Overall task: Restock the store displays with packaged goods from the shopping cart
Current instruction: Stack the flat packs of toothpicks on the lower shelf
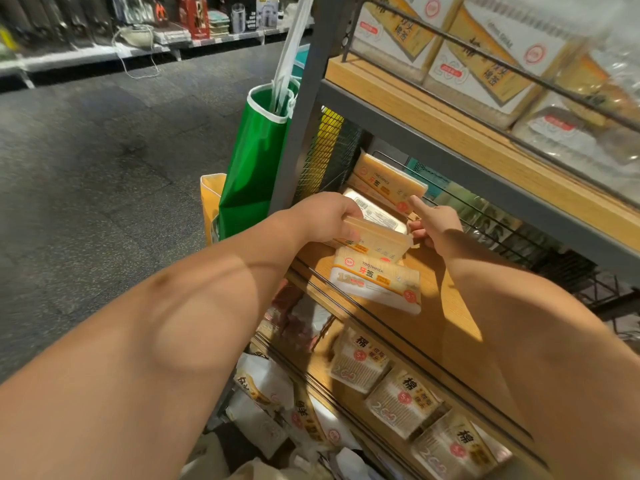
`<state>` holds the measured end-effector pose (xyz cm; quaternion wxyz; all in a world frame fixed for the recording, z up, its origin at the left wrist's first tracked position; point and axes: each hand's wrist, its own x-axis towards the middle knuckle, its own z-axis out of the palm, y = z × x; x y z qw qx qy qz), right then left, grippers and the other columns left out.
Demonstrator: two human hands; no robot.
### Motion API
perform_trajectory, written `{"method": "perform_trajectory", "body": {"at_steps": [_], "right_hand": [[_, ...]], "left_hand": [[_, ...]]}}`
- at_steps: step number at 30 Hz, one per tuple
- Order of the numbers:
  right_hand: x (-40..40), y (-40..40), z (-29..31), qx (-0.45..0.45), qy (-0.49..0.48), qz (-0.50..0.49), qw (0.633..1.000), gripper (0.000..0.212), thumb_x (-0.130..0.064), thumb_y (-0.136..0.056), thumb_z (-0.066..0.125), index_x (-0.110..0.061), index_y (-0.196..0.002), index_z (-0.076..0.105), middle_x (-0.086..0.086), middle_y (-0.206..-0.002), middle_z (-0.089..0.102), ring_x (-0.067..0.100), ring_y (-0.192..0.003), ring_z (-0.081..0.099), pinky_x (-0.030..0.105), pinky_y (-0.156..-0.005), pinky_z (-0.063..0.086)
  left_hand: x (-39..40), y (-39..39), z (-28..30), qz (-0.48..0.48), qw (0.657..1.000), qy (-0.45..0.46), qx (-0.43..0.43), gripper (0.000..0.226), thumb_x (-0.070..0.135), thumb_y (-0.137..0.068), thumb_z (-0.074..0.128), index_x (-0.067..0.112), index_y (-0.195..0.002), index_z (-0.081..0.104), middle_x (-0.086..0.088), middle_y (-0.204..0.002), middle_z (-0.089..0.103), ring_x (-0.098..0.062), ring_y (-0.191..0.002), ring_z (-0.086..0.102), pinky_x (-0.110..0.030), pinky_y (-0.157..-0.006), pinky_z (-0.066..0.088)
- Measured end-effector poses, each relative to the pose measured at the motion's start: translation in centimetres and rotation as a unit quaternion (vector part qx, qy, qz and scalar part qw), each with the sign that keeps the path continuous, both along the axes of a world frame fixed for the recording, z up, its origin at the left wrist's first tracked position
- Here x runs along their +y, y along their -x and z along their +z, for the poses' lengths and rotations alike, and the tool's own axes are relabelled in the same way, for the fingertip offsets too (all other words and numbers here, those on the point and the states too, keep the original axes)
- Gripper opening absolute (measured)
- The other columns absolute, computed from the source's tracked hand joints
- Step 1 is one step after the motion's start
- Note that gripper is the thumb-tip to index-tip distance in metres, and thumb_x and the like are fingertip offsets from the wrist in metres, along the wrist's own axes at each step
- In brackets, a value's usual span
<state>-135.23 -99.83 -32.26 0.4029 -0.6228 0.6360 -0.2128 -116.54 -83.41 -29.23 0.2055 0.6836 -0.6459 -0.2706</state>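
My left hand [323, 216] grips a tan toothpick pack [377, 239] over the middle wooden shelf [446, 299]. My right hand [434, 221] touches the pack's right end, forefinger pointing up and other fingers curled at the pack's edge. Another toothpick pack [377, 282] lies flat on the shelf just below the held one. More toothpick packs [388, 183] stand stacked at the back left of the shelf, one showing its white barcode side. The shopping cart is not in view.
A green bag [252, 168] hangs on the rack's grey post [301, 109]. The upper shelf [450, 109] holds boxed cotton swabs behind a wire rail. Cotton swab packs [398, 396] fill the lower shelf. Open dark floor lies to the left.
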Motion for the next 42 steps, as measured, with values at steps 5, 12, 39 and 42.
{"method": "perform_trajectory", "body": {"at_steps": [5, 12, 39, 42], "right_hand": [[1.8, 1.9, -0.7, -0.041, 0.038, 0.074, 0.996, 0.046, -0.044, -0.094, 0.060, -0.013, -0.127, 0.058, 0.004, -0.105, 0.068, 0.008, -0.071, 0.061, 0.018, -0.052, 0.042], [3.8, 1.7, -0.3, 0.027, 0.004, 0.221, 0.975, 0.062, -0.049, -0.080, 0.074, -0.033, -0.136, 0.052, -0.006, -0.141, 0.053, 0.016, -0.127, 0.049, 0.039, -0.105, 0.041], [2.7, 2.5, 1.5, -0.176, -0.234, 0.059, 0.954, 0.034, -0.042, -0.094, 0.056, -0.016, -0.116, 0.055, 0.008, -0.090, 0.065, 0.015, -0.069, 0.062, 0.019, -0.050, 0.046], [2.7, 2.0, 1.8, -0.217, -0.206, 0.032, 0.954, 0.036, -0.032, -0.095, 0.061, -0.013, -0.125, 0.057, 0.007, -0.098, 0.063, 0.015, -0.075, 0.065, 0.021, -0.051, 0.052]], "left_hand": [[0.5, -0.1, 0.1, -0.001, 1.000, -0.013, -0.010, 0.038, 0.028, -0.088, 0.072, 0.020, -0.125, 0.064, 0.001, -0.115, 0.065, -0.018, -0.103, 0.059, -0.033, -0.091, 0.048], [1.2, 0.3, 0.9, -0.007, 0.998, -0.026, -0.049, 0.038, 0.029, -0.091, 0.069, 0.020, -0.127, 0.063, 0.004, -0.108, 0.060, -0.015, -0.097, 0.054, -0.029, -0.084, 0.044], [-0.4, 0.6, 0.5, -0.007, 0.998, -0.017, -0.066, 0.038, 0.026, -0.095, 0.062, 0.022, -0.133, 0.059, 0.003, -0.117, 0.065, -0.016, -0.109, 0.059, -0.029, -0.090, 0.046], [-2.8, 1.0, 0.4, 0.022, 0.994, -0.026, -0.104, 0.039, 0.037, -0.096, 0.059, 0.019, -0.131, 0.059, -0.003, -0.121, 0.062, -0.022, -0.112, 0.059, -0.035, -0.096, 0.049]]}}
